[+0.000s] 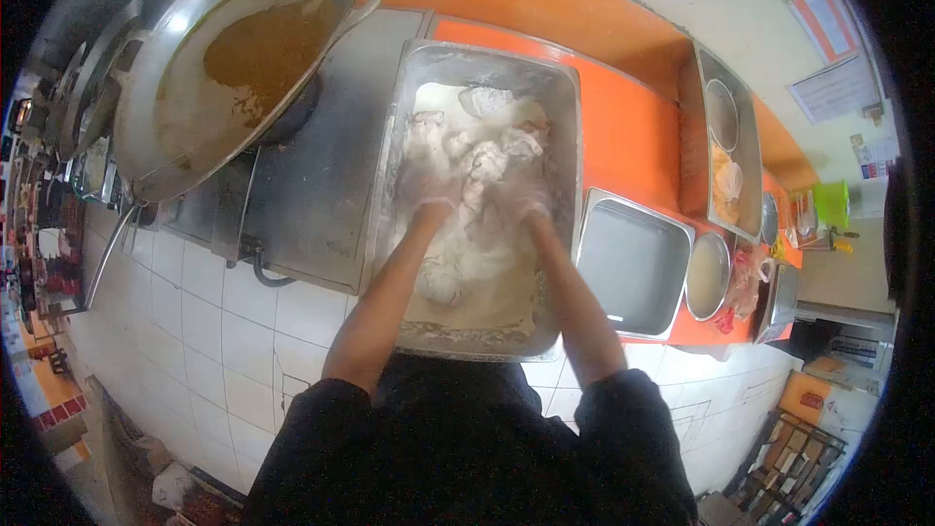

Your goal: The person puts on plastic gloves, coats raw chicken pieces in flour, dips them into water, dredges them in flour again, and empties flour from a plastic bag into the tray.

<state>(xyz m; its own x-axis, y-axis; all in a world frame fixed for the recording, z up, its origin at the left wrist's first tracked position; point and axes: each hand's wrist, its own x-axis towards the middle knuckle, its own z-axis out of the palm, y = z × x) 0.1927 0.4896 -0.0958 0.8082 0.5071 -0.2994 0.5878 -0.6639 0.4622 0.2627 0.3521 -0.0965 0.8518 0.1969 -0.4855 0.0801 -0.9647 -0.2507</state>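
Observation:
A deep metal pan (pixel 573 127) holds pale flour (pixel 487 292) and several lumpy floured pieces (pixel 485 162) that look like chicken. Both hands are down inside it, among the pieces. My left hand (pixel 427 191) is at the left of the middle, dusted white and smeared by motion. My right hand (pixel 518 203), also floury and blurred, is to the right beside the central pieces. Whether either hand grips a piece cannot be made out. One coated lump (pixel 440 280) lies nearer to me, and another piece (pixel 485 101) lies at the far end.
A large wok (pixel 341 29) with brown oil (pixel 263 54) stands at the left on the stove. Right of the pan are an empty-looking metal tray (pixel 633 263), a round bowl of pale liquid (pixel 708 278), and a long container (pixel 693 136) with orange-coloured food. Plastic bags (pixel 748 282) lie farther right.

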